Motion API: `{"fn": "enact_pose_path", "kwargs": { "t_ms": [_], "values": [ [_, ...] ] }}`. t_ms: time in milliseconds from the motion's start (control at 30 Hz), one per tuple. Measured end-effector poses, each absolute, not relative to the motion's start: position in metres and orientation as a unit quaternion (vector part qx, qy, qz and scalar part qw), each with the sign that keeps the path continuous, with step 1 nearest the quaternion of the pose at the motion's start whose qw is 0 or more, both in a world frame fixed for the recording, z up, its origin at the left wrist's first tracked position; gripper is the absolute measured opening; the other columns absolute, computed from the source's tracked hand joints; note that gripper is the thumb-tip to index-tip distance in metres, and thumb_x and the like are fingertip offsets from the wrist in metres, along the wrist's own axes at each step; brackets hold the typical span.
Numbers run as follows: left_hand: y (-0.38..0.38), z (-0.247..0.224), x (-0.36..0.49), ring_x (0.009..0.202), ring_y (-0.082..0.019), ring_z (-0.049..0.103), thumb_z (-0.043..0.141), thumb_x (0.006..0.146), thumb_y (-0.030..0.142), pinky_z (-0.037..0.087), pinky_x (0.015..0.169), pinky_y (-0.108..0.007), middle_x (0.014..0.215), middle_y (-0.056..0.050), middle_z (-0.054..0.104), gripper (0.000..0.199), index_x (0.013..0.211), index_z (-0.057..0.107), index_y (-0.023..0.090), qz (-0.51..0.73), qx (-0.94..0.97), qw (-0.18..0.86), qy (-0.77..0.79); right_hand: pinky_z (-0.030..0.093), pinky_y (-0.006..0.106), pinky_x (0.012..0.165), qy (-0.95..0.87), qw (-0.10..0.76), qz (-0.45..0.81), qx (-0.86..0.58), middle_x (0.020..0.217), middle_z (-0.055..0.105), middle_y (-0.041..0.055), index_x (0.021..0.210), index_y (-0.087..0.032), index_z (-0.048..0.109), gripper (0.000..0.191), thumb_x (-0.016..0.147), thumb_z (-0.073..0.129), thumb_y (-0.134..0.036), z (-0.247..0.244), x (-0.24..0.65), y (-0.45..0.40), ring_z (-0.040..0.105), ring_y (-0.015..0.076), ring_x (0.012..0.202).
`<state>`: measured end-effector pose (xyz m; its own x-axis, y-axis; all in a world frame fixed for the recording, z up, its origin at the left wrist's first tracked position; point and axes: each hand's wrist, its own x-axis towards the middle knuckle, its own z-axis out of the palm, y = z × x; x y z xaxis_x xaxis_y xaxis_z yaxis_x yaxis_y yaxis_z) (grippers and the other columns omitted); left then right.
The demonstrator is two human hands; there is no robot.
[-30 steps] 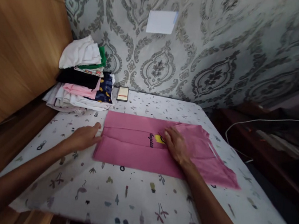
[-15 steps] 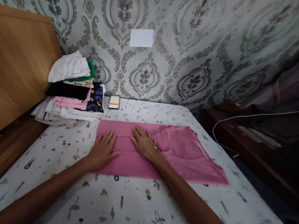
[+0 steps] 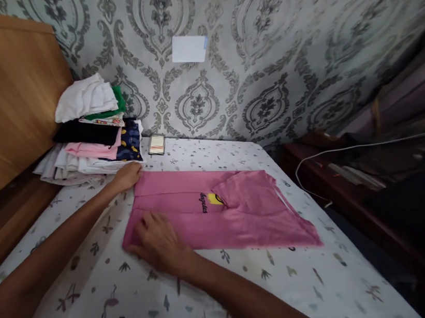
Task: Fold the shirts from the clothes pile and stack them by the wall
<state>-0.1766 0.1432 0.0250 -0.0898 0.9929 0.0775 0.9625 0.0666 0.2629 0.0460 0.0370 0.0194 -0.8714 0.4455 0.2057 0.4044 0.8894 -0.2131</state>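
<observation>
Right hand (image 3: 158, 240), fingers bent and blurred, rests on the near-left corner of a pink fabric shirt (image 3: 243, 225); the left hand (image 3: 127, 176) touches its far-left corner. I can't tell if either grips cloth. Beyond stands a grey patterned wall (image 3: 230, 26). Across a white printed sheet (image 3: 131, 299) lies the shirt, its sides folded inward, near a multicoloured pile of folded clothes (image 3: 94, 133) and a small, pale, dark-edged rectangular item (image 3: 157, 144).
</observation>
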Motion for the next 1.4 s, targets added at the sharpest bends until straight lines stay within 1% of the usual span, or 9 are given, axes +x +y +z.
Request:
{"fn": "enact_pose_path", "kwargs": {
  "t_ms": [133,300,433,500,633,800,933,1133,1400],
  "values": [
    [0.152,0.023,-0.174,0.092,-0.025,0.063,0.056,0.08,0.024,0.044,0.078,-0.031,0.085,-0.008,0.067,0.008,0.073,0.057,0.021,0.117,0.65,0.07,0.748,0.05,0.039,0.073,-0.966,0.107,0.068,-0.224,0.098,0.067,0.0149,0.099,-0.01,0.066,0.045,0.087,0.063,-0.054,0.02,0.042,0.023,0.059,0.0287,0.094],
    [0.157,0.026,-0.171,0.084,-0.022,0.06,0.06,0.071,0.022,0.04,0.067,-0.027,0.071,-0.002,0.061,0.013,0.064,0.05,0.022,0.136,0.629,0.094,0.759,0.048,0.035,0.063,-0.973,0.072,0.051,-0.212,0.096,0.07,0.0159,0.1,-0.009,0.066,0.017,0.089,0.057,-0.018,0.028,0.038,0.024,0.063,0.0275,0.089],
    [0.154,0.035,-0.169,0.072,-0.019,0.057,0.058,0.068,0.021,0.038,0.06,-0.025,0.066,0.001,0.056,0.01,0.068,0.048,0.022,0.173,0.616,0.122,0.759,0.045,0.031,0.06,-0.954,0.07,0.125,-0.263,0.096,0.072,0.0127,0.101,-0.012,0.067,0.019,0.086,0.056,-0.012,0.037,0.043,0.027,0.065,0.0243,0.085],
    [0.153,0.044,-0.165,0.066,-0.016,0.056,0.056,0.069,0.024,0.039,0.056,-0.024,0.065,0.003,0.054,0.01,0.076,0.05,0.022,0.194,0.616,0.143,0.75,0.043,0.029,0.06,-0.92,0.113,0.198,-0.319,0.093,0.072,0.0085,0.096,-0.016,0.067,0.017,0.083,0.056,-0.012,0.04,0.051,0.031,0.064,0.0218,0.08],
    [0.156,0.071,-0.139,0.052,-0.012,0.052,0.056,0.068,0.034,0.041,0.049,-0.022,0.062,0.008,0.049,0.034,0.1,0.055,0.022,0.299,0.613,0.264,0.682,0.038,0.024,0.057,-0.793,0.256,0.374,-0.407,0.073,0.065,-0.0022,0.083,-0.021,0.062,0.015,0.074,0.054,-0.011,0.038,0.082,0.039,0.057,0.0148,0.065],
    [0.18,0.099,-0.067,0.047,-0.009,0.048,0.066,0.061,0.032,0.04,0.045,-0.02,0.056,0.008,0.048,0.033,0.091,0.063,0.019,0.359,0.592,0.414,0.592,0.039,0.021,0.052,-0.595,0.411,0.542,-0.428,0.063,0.05,-0.0067,0.074,-0.021,0.053,0.009,0.068,0.053,-0.014,0.026,0.149,0.048,0.047,0.01,0.056],
    [0.206,0.081,-0.004,0.051,-0.011,0.056,0.07,0.066,0.031,0.048,0.053,-0.023,0.057,0.004,0.056,0.025,0.086,0.062,0.018,0.302,0.583,0.477,0.584,0.052,0.024,0.055,-0.454,0.409,0.649,-0.453,0.067,0.055,-0.0059,0.073,-0.02,0.052,0.013,0.067,0.064,-0.022,0.013,0.202,0.05,0.054,0.0095,0.054],
    [0.225,0.038,0.031,0.055,-0.011,0.059,0.068,0.077,0.045,0.052,0.057,-0.023,0.061,0.0,0.058,0.031,0.075,0.052,0.018,0.233,0.594,0.465,0.614,0.057,0.024,0.059,-0.38,0.351,0.738,-0.434,0.069,0.066,-0.0018,0.082,-0.018,0.056,0.02,0.066,0.068,-0.021,0.007,0.232,0.047,0.069,0.0141,0.059],
    [0.237,0.032,0.022,0.057,-0.013,0.055,0.065,0.074,0.021,0.04,0.054,-0.021,0.06,0.003,0.057,0.015,0.089,0.065,0.018,0.17,0.695,0.323,0.62,0.055,0.022,0.051,-0.399,0.308,0.736,-0.453,0.061,0.068,0.0009,0.089,-0.018,0.055,0.015,0.08,0.065,-0.025,0.01,0.231,0.056,0.07,0.0163,0.057]
  ]
}}
